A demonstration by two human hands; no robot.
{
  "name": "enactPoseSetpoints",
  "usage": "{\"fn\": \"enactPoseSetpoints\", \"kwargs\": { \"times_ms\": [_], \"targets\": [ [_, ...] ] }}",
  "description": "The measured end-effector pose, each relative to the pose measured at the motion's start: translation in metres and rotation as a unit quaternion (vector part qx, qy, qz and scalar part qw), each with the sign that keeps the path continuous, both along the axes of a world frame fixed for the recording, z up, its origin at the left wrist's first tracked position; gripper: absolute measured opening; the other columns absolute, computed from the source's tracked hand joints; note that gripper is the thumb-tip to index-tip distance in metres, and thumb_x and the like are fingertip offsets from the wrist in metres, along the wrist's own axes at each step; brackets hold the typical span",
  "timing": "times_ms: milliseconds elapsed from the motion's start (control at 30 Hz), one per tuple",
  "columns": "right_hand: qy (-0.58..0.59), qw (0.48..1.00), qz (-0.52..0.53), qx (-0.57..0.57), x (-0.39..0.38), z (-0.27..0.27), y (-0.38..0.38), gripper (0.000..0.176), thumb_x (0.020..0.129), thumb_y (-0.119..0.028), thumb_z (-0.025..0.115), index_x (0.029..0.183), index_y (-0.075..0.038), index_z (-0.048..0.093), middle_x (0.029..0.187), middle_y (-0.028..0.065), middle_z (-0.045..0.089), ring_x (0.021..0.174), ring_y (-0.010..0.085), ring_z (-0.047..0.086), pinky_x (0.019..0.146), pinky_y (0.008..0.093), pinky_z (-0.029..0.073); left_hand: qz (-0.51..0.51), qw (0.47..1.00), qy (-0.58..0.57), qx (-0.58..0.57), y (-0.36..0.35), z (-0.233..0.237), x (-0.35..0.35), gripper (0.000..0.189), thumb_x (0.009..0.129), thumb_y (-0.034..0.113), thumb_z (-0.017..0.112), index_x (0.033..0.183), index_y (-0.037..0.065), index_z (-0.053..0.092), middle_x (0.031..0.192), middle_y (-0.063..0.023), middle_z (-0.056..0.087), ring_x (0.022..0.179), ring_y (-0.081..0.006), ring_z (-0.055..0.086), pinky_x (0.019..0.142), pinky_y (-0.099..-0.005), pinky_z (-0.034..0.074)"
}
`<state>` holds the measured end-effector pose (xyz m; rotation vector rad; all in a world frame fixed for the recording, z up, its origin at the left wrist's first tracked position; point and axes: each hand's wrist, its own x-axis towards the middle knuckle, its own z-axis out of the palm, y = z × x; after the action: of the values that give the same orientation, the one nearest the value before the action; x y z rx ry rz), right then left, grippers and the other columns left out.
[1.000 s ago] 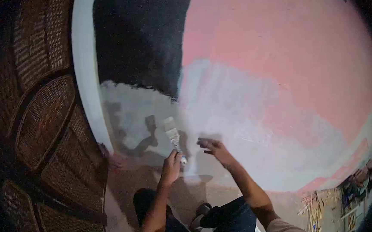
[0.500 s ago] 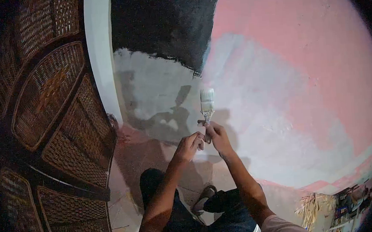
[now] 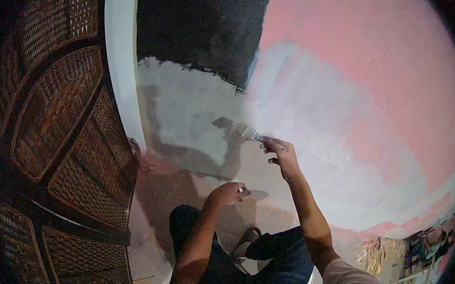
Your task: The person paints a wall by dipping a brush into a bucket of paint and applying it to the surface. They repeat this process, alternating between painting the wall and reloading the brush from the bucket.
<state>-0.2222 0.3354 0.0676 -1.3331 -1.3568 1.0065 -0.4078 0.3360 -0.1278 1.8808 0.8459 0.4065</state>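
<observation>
My right hand [image 3: 282,153] grips the handle of a paintbrush [image 3: 248,132] whose pale, paint-covered bristles point up and left. The bristle end overlaps the corner wall where grey-white paint [image 3: 188,108] meets the lighter wall at the right. Lower and to the left, my left hand [image 3: 228,193] is closed, its thumb and fingers drawn together over my knees. A small white spot shows between those fingers, and I cannot tell what it is. Dark shadows of the hand and brush fall on the wall.
Black paint [image 3: 203,27] covers the upper wall, and pink paint [image 3: 368,42] the right side. Dark woven wicker panels [image 3: 67,116] stand at the left beside a white post [image 3: 125,70]. At the lower right lie sticks [image 3: 380,255] and a cluttered shelf [image 3: 423,260].
My right hand has moved right, and the paintbrush has swung from upright to tilted left. My left hand has dropped away from the brush handle.
</observation>
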Motion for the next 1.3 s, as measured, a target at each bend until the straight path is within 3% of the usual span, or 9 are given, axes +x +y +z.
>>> {"fn": "enactPoseSetpoints", "kwargs": {
  "times_ms": [200, 300, 367, 667, 833, 967, 1167, 1233, 1300],
  "targets": [
    [-0.07, 0.997, -0.001, 0.042, 0.025, 0.012, 0.023, 0.034, 0.104, -0.03, 0.059, 0.111, -0.001, 0.075, 0.089, 0.0071, 0.074, 0.083, 0.0205, 0.067, 0.064, 0.0331, 0.052, -0.031, 0.999, 0.015, -0.028, -0.001, 0.014, -0.002, 0.048, 0.1, 0.049, 0.062, 0.126, 0.009, 0.068, 0.096, -0.0144, 0.077, 0.088, -0.0274, 0.073, 0.086, -0.0455, 0.055],
    [-0.396, 0.887, 0.047, 0.23, -0.012, 0.086, 0.005, 0.023, 0.101, -0.023, 0.061, 0.108, -0.006, 0.076, 0.101, 0.0127, 0.073, 0.09, 0.033, 0.068, 0.078, 0.0404, 0.055, -0.028, 0.999, 0.017, -0.037, -0.002, 0.015, -0.003, 0.047, 0.1, 0.049, 0.063, 0.125, 0.01, 0.069, 0.096, -0.0149, 0.077, 0.087, -0.0263, 0.074, 0.085, -0.0458, 0.056],
    [-0.511, 0.73, 0.094, 0.444, -0.024, 0.115, 0.01, 0.021, 0.094, -0.013, 0.065, 0.112, -0.01, 0.073, 0.12, 0.0166, 0.068, 0.104, 0.0407, 0.066, 0.094, 0.0464, 0.054, -0.028, 0.999, 0.017, -0.035, -0.004, 0.018, -0.002, 0.046, 0.099, 0.048, 0.064, 0.124, 0.01, 0.07, 0.095, -0.0156, 0.077, 0.087, -0.0261, 0.074, 0.085, -0.046, 0.056],
    [-0.54, 0.623, -0.017, 0.565, -0.045, 0.164, 0.069, 0.041, 0.086, -0.003, 0.063, 0.125, -0.012, 0.063, 0.134, 0.0153, 0.062, 0.119, 0.0389, 0.063, 0.099, 0.047, 0.054, -0.015, 1.0, -0.012, -0.004, -0.001, 0.016, -0.001, 0.045, 0.098, 0.046, 0.067, 0.124, 0.01, 0.07, 0.095, -0.0176, 0.076, 0.081, -0.0263, 0.073, 0.078, -0.0451, 0.057],
    [-0.592, 0.675, 0.046, 0.438, -0.028, 0.07, 0.101, 0.036, 0.088, 0.0, 0.062, 0.121, -0.013, 0.066, 0.13, 0.0133, 0.065, 0.11, 0.0352, 0.068, 0.086, 0.0449, 0.058, 0.008, 0.999, -0.007, -0.034, -0.002, 0.011, -0.006, 0.046, 0.097, 0.047, 0.068, 0.124, 0.01, 0.07, 0.096, -0.0177, 0.075, 0.077, -0.0273, 0.072, 0.077, -0.0444, 0.057],
    [-0.519, 0.736, 0.091, 0.424, -0.041, 0.095, 0.101, 0.029, 0.093, -0.008, 0.062, 0.122, -0.013, 0.064, 0.122, 0.014, 0.068, 0.103, 0.0353, 0.071, 0.085, 0.0466, 0.059, -0.025, 0.997, -0.07, -0.003, 0.004, 0.008, -0.013, 0.048, 0.096, 0.048, 0.069, 0.124, 0.009, 0.07, 0.095, -0.0177, 0.075, 0.078, -0.0278, 0.073, 0.077, -0.0445, 0.058],
    [-0.536, 0.677, -0.035, 0.503, -0.059, 0.21, 0.098, 0.039, 0.089, -0.003, 0.064, 0.126, -0.017, 0.064, 0.12, 0.0136, 0.069, 0.097, 0.0389, 0.07, 0.08, 0.0451, 0.058, -0.001, 1.0, -0.009, 0.013, -0.003, 0.023, -0.01, 0.038, 0.096, 0.039, 0.069, 0.119, 0.008, 0.071, 0.092, -0.0174, 0.076, 0.079, -0.0296, 0.074, 0.078, -0.0419, 0.058],
    [-0.544, 0.612, -0.053, 0.572, -0.056, 0.205, 0.104, 0.044, 0.087, 0.0, 0.064, 0.128, -0.017, 0.063, 0.128, 0.013, 0.066, 0.105, 0.0388, 0.068, 0.083, 0.0449, 0.058, 0.009, 1.0, -0.028, 0.004, -0.005, 0.022, -0.009, 0.039, 0.097, 0.04, 0.069, 0.119, 0.008, 0.071, 0.092, -0.0177, 0.076, 0.078, -0.0299, 0.074, 0.078, -0.0421, 0.058],
    [-0.532, 0.644, -0.032, 0.548, -0.057, 0.166, 0.099, 0.05, 0.086, 0.001, 0.063, 0.133, -0.017, 0.06, 0.133, 0.0142, 0.064, 0.111, 0.0373, 0.067, 0.085, 0.0444, 0.059, 0.016, 0.998, -0.052, 0.043, -0.005, 0.015, -0.008, 0.04, 0.097, 0.041, 0.068, 0.119, 0.008, 0.071, 0.093, -0.0177, 0.076, 0.078, -0.0297, 0.074, 0.079, -0.0423, 0.057]
  ]
}}
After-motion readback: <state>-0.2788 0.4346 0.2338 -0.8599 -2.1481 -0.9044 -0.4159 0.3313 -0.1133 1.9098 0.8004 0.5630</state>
